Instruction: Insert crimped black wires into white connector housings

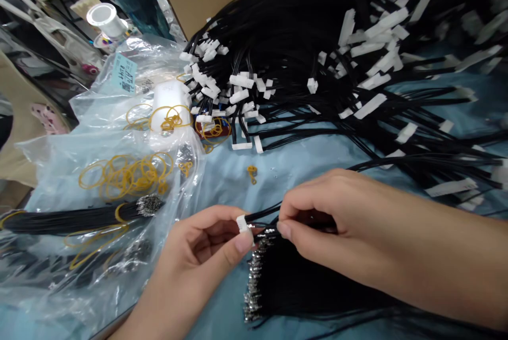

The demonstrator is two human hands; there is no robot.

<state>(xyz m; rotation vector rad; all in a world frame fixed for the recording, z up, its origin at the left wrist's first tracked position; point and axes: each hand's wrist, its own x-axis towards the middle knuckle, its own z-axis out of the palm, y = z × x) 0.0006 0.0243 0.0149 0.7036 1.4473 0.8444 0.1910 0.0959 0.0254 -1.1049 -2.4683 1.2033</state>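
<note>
Blue sheeting [222, 184] lies beneath the left hand [198, 260], whose thumb and finger pinch a white connector [241, 223], and the right hand [341, 218], closed on black wires [262, 211] just beside it, with metal-tipped leads [309, 276] bunched below the fingers and connector-ended cables [278, 33] heaped beyond both hands.

The bare left hand [200, 250] extends from below, palm partly showing, thumb and forefinger pinched; the bare right hand [337, 210] extends from the right, back upward, fingers curled toward the thumb.
</note>
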